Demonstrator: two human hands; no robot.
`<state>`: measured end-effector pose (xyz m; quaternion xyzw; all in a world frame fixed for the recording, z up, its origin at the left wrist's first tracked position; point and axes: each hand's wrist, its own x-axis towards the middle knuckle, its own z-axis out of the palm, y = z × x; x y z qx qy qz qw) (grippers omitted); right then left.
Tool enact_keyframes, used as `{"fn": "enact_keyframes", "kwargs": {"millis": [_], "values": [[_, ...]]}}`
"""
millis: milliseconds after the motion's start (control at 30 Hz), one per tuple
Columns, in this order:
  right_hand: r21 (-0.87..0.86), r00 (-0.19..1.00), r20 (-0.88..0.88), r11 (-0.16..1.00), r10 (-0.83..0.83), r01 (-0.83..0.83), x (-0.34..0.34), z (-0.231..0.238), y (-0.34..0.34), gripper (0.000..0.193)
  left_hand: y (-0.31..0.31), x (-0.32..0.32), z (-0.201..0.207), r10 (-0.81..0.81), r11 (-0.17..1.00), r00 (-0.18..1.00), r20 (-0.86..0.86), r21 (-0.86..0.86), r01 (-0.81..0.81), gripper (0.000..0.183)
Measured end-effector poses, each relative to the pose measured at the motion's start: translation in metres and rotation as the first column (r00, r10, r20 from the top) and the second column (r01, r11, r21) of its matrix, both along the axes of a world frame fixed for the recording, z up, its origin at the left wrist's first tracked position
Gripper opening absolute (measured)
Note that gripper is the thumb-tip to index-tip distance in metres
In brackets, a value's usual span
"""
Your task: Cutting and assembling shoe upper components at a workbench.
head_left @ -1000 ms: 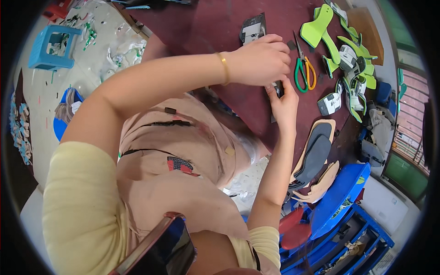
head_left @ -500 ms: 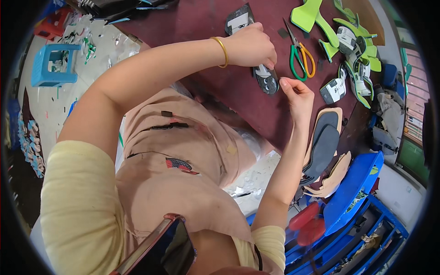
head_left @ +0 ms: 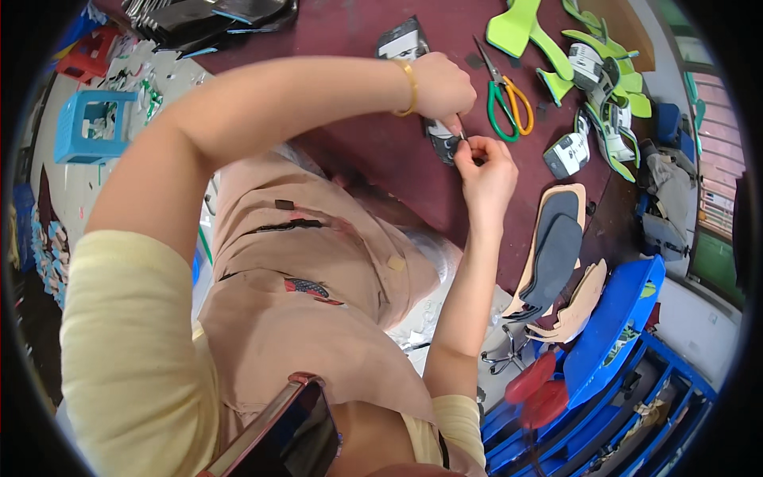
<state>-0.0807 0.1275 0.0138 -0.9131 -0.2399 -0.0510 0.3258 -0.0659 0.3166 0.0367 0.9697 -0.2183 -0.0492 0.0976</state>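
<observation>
On the maroon table lies a dark grey strap piece (head_left: 439, 143) with white and black print, like part of a sandal upper. My left hand (head_left: 443, 86), with a gold bangle at the wrist, is bent over it, fingers closed on it and covering its middle. A similar printed end (head_left: 403, 44) shows beyond that hand; whether it is the same piece is hidden. My right hand (head_left: 489, 165) is pinched at the strap's right edge, its fingertips meeting those of my left hand. A thin dark bit shows between the fingertips, too small to name.
Scissors (head_left: 509, 95) with green and orange handles lie right of my hands. Beyond them are lime-green sandal parts (head_left: 515, 28) and another printed strap (head_left: 568, 155). Grey insoles (head_left: 556, 254) lie at the table's right edge, above a blue tray (head_left: 608, 342). Black sheets (head_left: 191, 24) sit far left.
My right hand has moved left, from apart beside the strap to its edge, and its fingers have closed. My left hand has shifted slightly and its fingertips now point down toward the right hand's.
</observation>
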Motion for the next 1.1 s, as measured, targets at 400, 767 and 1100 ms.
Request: {"fn": "enact_keyframes", "kwargs": {"millis": [400,767,1100], "values": [[0.438,0.784,-0.594,0.89,0.179,0.128,-0.015,0.062,-0.057,0.031,0.0,-0.041,0.052,-0.215,0.965,0.93,-0.297,-0.211,0.156,0.039],[0.707,0.764,-0.512,0.698,0.394,0.114,-0.029,0.03,-0.048,0.018,0.046,-0.12,0.046,0.064,0.724,0.945,-0.321,-0.636,-0.265,0.042],[0.816,0.746,-0.474,0.552,0.467,0.173,-0.073,0.003,0.023,0.011,0.021,-0.142,0.012,0.238,0.111,0.833,-0.5,-0.838,-0.535,0.033]]}}
